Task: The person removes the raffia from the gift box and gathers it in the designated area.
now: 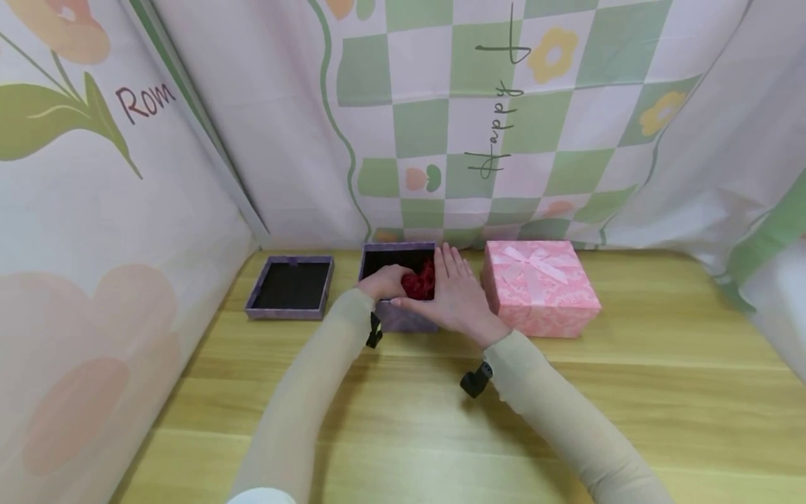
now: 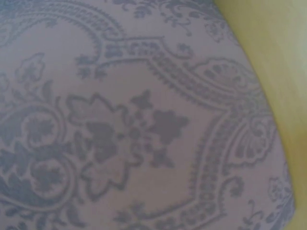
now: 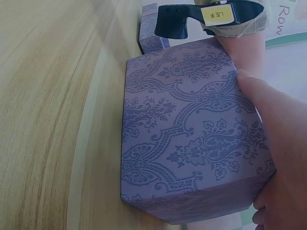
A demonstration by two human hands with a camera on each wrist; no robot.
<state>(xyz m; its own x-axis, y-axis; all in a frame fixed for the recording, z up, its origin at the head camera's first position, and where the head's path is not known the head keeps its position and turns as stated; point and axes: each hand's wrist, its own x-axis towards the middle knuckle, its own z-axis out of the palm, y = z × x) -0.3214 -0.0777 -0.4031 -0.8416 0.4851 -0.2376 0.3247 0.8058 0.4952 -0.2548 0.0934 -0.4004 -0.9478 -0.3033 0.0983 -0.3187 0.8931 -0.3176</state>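
The counter (image 1: pixel 403 420) has a light yellow-brown surface with wood grain. Three things stand directly on it, in one row along its far side and apart from each other. At left in the head view is a shallow purple tray (image 1: pixel 286 314) with black inside; in the middle is an open purple box (image 1: pixel 409 320); at right is a pink box (image 1: pixel 541 320) with a bow (image 1: pixel 532 260) on its top

Long beige sleeves (image 1: pixel 302 399). Black device (image 1: pixel 476 380) at each wrist; left one carries yellow label (image 3: pixel 218 15), dark handwritten marks.
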